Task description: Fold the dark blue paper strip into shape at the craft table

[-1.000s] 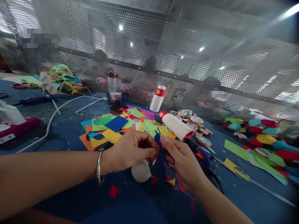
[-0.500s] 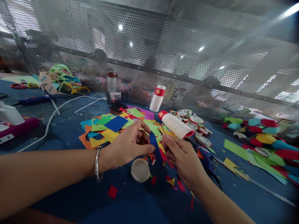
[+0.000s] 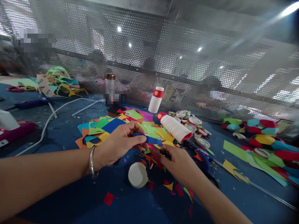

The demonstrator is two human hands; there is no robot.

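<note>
- Left hand [image 3: 121, 141]: thumb and fingers pinched on one end of a blue paper strip [image 3: 149, 139]; silver bangle [image 3: 91, 160] on the wrist.
- Blue paper strip: held roughly level, just above the scrap pile, running rightward from the left fingertips toward the right hand; far end free as far as can be seen.
- Right hand [image 3: 178, 161]: palm down, low over the table, fingers reaching into red and dark scraps [image 3: 157, 157] just below the strip; fingertips partly hidden, so cannot tell whether pinching anything.
- White paper cup [image 3: 137, 175]: on the blue table [image 3: 70, 199], base toward the camera, between the two forearms, just below both hands, touching neither.
- Loose bits near the cup: red square [image 3: 108, 198], yellow triangle [image 3: 168, 186], more red slivers beside it.
- Behind the hands: spread of coloured paper sheets [image 3: 109, 126] in blue, green, yellow, orange, purple.
- Right of the sheets: stack of paper cups on its side [image 3: 175, 127], red rim ends; upright cup stack [image 3: 156, 100] further back.
- Beyond the lying stack: cluster of round cup bottoms or lids [image 3: 191, 119].
- Far right: paper-chain pieces and green strips [image 3: 263, 141], well apart from the hands.
- Far left: white cable [image 3: 52, 116] across the table, pink and white device [image 3: 10, 127] at the edge, heap of cut paper [image 3: 58, 81] at the back.
- Clear bottle with copper cap [image 3: 109, 84] near the perforated metal screen [image 3: 187, 56] closing off the rear.
</note>
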